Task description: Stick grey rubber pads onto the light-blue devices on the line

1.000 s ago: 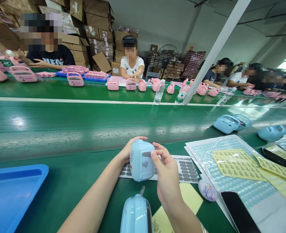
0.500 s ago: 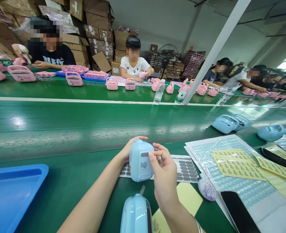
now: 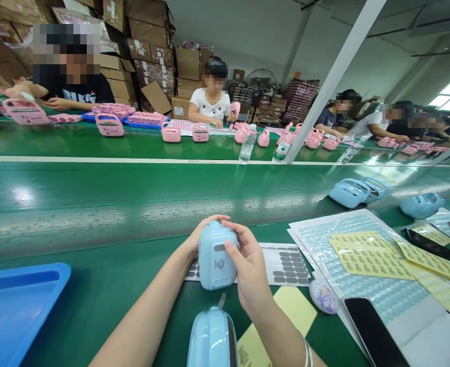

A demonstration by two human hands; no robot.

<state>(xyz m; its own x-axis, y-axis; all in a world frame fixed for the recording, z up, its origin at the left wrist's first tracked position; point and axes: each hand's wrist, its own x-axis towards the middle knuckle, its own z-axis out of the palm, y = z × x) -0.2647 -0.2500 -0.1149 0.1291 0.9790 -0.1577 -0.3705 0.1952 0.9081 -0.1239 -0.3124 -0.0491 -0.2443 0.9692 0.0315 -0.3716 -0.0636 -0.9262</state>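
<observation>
Both hands held a pale blue casing above the green bench.

The left hand (image 3: 196, 242) cupped the blue casing (image 3: 216, 255) from behind (steadying it), while the right hand (image 3: 247, 265) curled closed around its side, thumb pressing the face, over the grey sticker sheet (image 3: 289, 262).

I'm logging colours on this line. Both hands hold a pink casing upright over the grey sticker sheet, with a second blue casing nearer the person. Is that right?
Not quite: the casing held by the left hand and right hand is light blue, not pink, as the head view shows. It is over the grey sticker sheet, and the second blue casing lies nearer.
</observation>
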